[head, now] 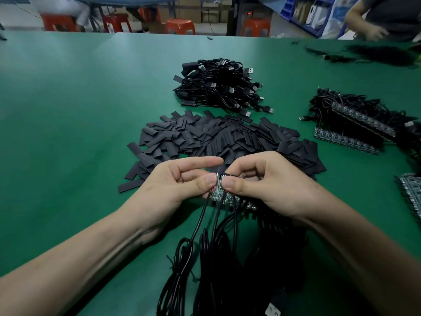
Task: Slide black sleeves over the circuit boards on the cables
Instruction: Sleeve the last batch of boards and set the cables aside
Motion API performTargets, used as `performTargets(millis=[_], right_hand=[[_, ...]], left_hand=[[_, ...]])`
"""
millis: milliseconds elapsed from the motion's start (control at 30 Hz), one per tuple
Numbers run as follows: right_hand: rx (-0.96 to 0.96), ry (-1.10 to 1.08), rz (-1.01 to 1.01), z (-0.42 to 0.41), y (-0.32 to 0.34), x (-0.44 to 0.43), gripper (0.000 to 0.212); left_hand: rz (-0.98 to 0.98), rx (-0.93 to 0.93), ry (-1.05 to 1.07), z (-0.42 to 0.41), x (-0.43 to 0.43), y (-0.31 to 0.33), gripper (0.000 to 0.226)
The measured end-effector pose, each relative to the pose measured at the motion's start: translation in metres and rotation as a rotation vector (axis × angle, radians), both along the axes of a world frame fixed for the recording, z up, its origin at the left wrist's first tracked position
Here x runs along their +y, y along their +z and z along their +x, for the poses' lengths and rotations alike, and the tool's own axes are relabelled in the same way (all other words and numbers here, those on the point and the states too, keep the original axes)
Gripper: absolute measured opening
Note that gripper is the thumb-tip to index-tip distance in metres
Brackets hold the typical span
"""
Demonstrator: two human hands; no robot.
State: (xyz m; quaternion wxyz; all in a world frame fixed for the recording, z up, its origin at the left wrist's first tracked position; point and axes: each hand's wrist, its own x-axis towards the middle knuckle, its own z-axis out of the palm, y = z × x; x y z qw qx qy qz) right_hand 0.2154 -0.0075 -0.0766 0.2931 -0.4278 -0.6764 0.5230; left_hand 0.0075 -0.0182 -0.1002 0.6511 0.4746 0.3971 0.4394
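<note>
A row of small circuit boards (224,197) with black cables (218,252) trailing toward me lies at the centre of the green table (79,115). My left hand (175,188) pinches the left end board between thumb and fingers, its index finger stretched out above. My right hand (262,183) pinches the same spot from the right, thumb tip beside the left thumb. A big pile of flat black sleeves (216,137) lies just behind my hands. Whether a sleeve is between my fingers is hidden.
A heap of sleeved cables with USB plugs (223,87) sits farther back. Strips of bare boards with cables (355,124) lie at the right, and more boards (410,192) at the right edge. Another person (376,21) stands at the far right corner. Orange stools (180,26) stand beyond the table.
</note>
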Motion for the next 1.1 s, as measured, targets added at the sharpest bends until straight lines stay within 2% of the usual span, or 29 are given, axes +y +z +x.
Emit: performTargets(millis=[100, 200, 300, 367, 433, 533, 567, 600, 667, 733, 767, 833, 967, 1033, 1100], right_hand=[[0.026, 0.026, -0.022, -0.004, 0.004, -0.002, 0.018], [-0.140, -0.036, 0.033, -0.002, 0.007, -0.004, 0.015], [-0.351, -0.137, 0.227, -0.005, 0.011, -0.011, 0.029], [-0.339, -0.161, 0.353, -0.015, 0.016, -0.014, 0.033], [-0.216, -0.155, 0.324, -0.027, 0.018, -0.014, 0.025], [0.118, -0.200, 0.143, -0.034, 0.024, -0.014, 0.019], [0.233, -0.207, 0.089, -0.035, 0.028, -0.013, 0.020], [0.348, -0.210, 0.049, -0.033, 0.033, -0.013, 0.020], [0.541, -0.228, 0.020, -0.023, 0.047, -0.009, 0.020], [0.615, -0.269, 0.078, -0.006, 0.063, -0.003, 0.020], [0.588, -0.284, 0.128, 0.004, 0.071, 0.001, 0.023], [0.402, -0.268, 0.204, 0.020, 0.080, 0.005, 0.027], [-0.288, -0.202, 0.224, 0.024, 0.066, 0.006, 0.025], [-0.380, -0.198, 0.171, 0.018, 0.050, 0.005, 0.023], [-0.299, -0.237, 0.088, 0.012, 0.034, 0.004, 0.029]], left_hand=[[-0.012, -0.017, 0.007, 0.000, 0.002, 0.000, 0.044], [0.064, 0.008, 0.067, -0.005, 0.006, 0.006, 0.042], [0.246, 0.114, 0.158, -0.012, 0.009, 0.013, 0.033], [0.365, 0.165, 0.181, -0.011, 0.010, 0.019, 0.025], [0.467, 0.183, 0.185, -0.006, 0.013, 0.027, 0.018], [0.543, 0.136, 0.199, 0.000, 0.026, 0.036, 0.012], [0.570, 0.193, 0.237, 0.000, 0.032, 0.036, 0.011], [0.606, 0.319, 0.283, 0.000, 0.039, 0.034, 0.010], [0.684, 0.688, 0.310, -0.003, 0.050, 0.024, 0.013], [0.721, 0.988, 0.244, -0.004, 0.053, 0.012, 0.027], [0.725, 1.073, 0.208, -0.003, 0.053, 0.006, 0.035], [0.740, 1.147, 0.177, -0.001, 0.052, -0.001, 0.044], [0.807, 1.155, 0.230, 0.002, 0.055, -0.004, 0.034], [0.822, 1.161, 0.256, 0.003, 0.054, -0.005, 0.028], [0.839, 1.158, 0.257, 0.002, 0.052, -0.005, 0.024]])
